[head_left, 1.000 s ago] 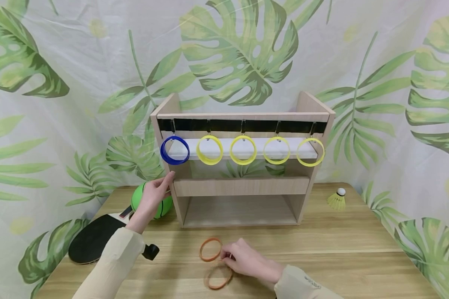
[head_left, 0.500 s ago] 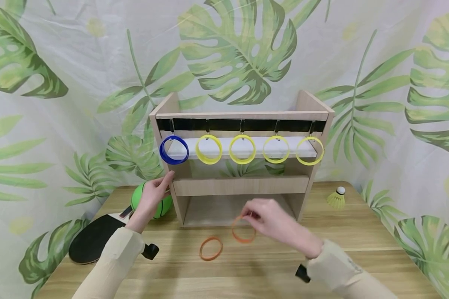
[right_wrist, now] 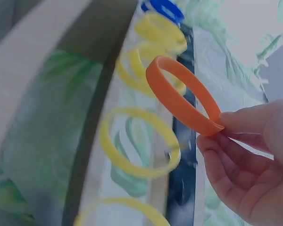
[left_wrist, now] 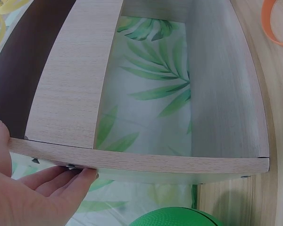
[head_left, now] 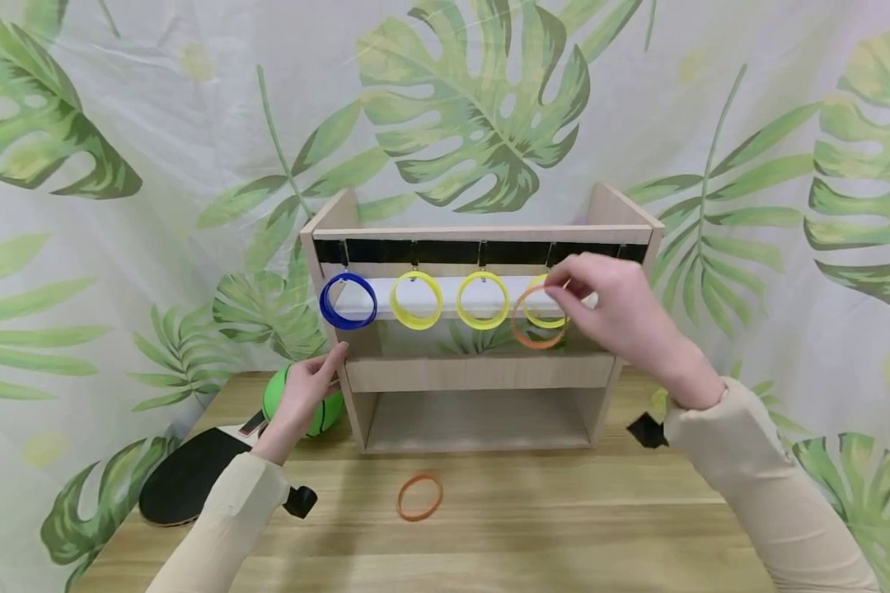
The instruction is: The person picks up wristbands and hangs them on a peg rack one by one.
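Observation:
My right hand (head_left: 611, 305) pinches an orange silicone wristband (right_wrist: 179, 101) between thumb and fingers. In the head view the band hangs in front of a yellow wristband (head_left: 548, 323) on the fourth hook from the left. A blue wristband bundle (head_left: 348, 302) and more yellow wristbands (head_left: 416, 301) hang from the other hooks. My left hand (head_left: 307, 391) grips the left side panel of the wooden shelf (head_left: 478, 375), thumb at the front edge and fingers along its outer face. Another orange wristband (head_left: 419, 497) lies on the table before the shelf.
Left of the shelf are a green ball (head_left: 325, 416) and a black table tennis bat (head_left: 193, 473) on the wooden table (head_left: 341, 560). The right arm covers the table's right side and the hook at the far right. A leaf-patterned cloth hangs behind.
My right hand has picked up one orange wristband from the table and raised it rightward to the row of hooks. The left hand stays at the shelf's side.

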A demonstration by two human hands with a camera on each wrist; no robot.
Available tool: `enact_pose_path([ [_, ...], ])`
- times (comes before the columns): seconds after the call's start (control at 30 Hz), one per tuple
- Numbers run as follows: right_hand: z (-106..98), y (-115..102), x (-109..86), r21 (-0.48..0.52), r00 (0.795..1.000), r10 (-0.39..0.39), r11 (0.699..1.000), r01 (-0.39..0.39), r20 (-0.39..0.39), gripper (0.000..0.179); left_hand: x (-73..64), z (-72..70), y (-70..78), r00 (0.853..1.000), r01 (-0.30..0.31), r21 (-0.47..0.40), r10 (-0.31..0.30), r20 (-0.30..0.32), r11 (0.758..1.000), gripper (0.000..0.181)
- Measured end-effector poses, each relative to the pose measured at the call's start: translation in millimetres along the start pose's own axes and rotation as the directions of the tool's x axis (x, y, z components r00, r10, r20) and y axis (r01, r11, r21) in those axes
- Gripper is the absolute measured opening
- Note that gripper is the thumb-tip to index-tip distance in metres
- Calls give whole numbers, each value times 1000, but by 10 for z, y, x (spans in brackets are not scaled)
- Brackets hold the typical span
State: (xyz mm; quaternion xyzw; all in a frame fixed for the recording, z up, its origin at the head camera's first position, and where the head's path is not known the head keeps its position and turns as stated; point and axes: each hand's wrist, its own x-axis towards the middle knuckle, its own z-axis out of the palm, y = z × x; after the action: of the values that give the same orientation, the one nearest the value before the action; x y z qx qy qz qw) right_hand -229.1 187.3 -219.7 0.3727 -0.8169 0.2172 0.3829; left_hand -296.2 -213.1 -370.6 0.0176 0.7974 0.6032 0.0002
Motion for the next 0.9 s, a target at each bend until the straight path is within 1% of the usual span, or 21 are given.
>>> enact_pose_path([
  [0.1, -63, 88, 91, -40, 1000, 26, 999, -26, 1, 6, -4, 1, -5, 1000, 3, 0, -3, 2, 1000, 87],
  [0.2, -77, 162, 141, -58, 997, 70, 996, -67, 40, 4, -5, 4, -5, 1000, 3, -2, -3, -1, 1000, 87],
  [0.37, -61, 243, 144, -86, 986, 128, 989, -120, 102, 2, -5, 6, 1, 1000, 1, -3, -1, -3, 1000, 86],
  [0.53, -48, 266, 118, -97, 978, 152, 986, -139, 142, 4, -2, 16, -1, 1000, 3, -3, -3, -6, 1000, 86],
  [0.63, -58, 247, 99, -106, 981, 143, 986, -130, 132, 4, 0, 25, -1, 1000, -4, -3, 4, -5, 1000, 85],
  [0.73, -80, 199, 69, -113, 989, 115, 988, -104, 93, 5, -2, 31, 5, 1000, -4, -4, 4, -5, 1000, 85],
  [0.83, -94, 104, 20, -93, 997, 68, 994, -64, 44, 7, -5, 26, 14, 1000, -4, -5, 4, -4, 1000, 83],
  [0.9, -69, 24, -29, -63, 1000, 25, 998, -24, 14, 8, -5, 19, 22, 1000, -5, -10, 5, -5, 1000, 82],
])
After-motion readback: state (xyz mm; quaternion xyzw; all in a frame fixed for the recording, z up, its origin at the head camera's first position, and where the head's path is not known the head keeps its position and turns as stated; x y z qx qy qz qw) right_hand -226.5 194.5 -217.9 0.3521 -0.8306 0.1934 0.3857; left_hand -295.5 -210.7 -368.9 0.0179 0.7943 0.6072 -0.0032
